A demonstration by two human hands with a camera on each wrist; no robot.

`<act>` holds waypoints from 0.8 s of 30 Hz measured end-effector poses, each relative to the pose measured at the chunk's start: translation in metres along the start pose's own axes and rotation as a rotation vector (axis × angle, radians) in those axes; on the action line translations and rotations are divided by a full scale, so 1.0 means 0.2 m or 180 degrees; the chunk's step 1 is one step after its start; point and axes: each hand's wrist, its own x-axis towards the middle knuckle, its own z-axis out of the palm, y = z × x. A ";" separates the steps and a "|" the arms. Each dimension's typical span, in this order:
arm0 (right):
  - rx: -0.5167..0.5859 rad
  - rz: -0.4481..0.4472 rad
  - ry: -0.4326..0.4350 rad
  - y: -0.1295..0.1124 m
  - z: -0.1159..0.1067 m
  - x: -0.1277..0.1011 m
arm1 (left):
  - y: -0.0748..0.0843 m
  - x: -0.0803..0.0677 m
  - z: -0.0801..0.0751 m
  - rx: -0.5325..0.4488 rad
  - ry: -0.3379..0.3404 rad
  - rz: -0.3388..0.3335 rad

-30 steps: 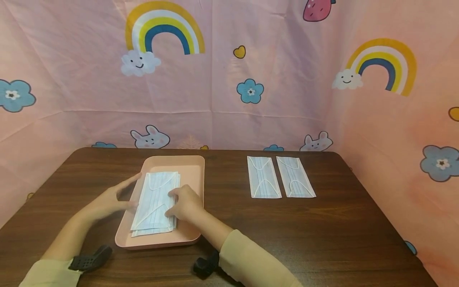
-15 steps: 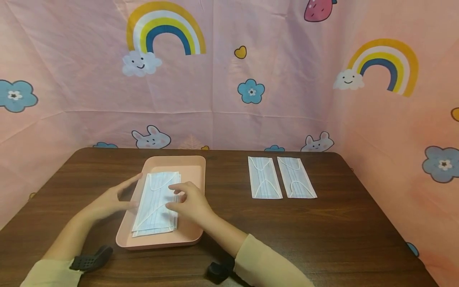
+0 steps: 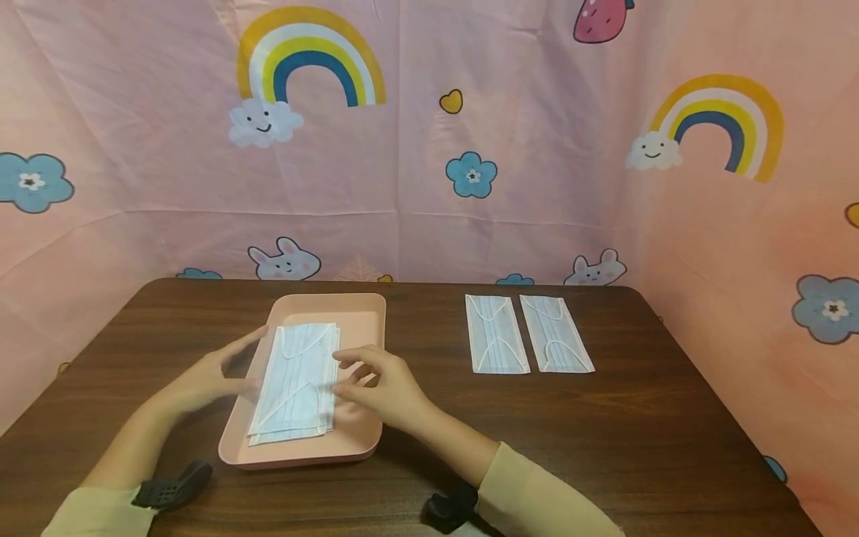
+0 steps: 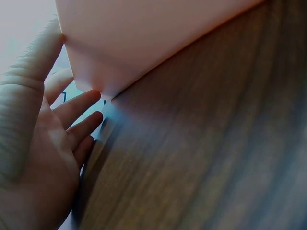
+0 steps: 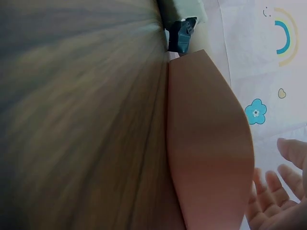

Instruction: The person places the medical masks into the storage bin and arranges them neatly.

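A pink tray [image 3: 365,307] lies on the left half of the brown table [image 3: 436,418] and holds a stack of pale blue face masks [image 3: 298,377]. My left hand [image 3: 218,371] rests with straight fingers against the tray's left side, seen up close as my left hand [image 4: 43,143] next to the tray wall [image 4: 144,43]. My right hand [image 3: 379,382] hovers over the tray's right edge just beside the stack, fingers loosely spread and holding nothing. In the right wrist view the fingers [image 5: 280,191] show beyond the tray [image 5: 206,143].
Two more face masks lie flat side by side on the table's far right, one [image 3: 496,333] next to the other [image 3: 555,333]. A pink patterned cloth [image 3: 429,149] closes in the back and the sides. Black wrist mounts [image 3: 171,488] sit near the front edge.
My right hand has lifted off the mask stack and drifted right toward the tray's edge, opening its fingers. My left hand and the masks stay where they were.
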 end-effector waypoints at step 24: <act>0.0020 -0.0036 0.0211 -0.06 -0.38 -0.15 | 0.00 -0.01 0.01 0.0084 0.0047 -0.0008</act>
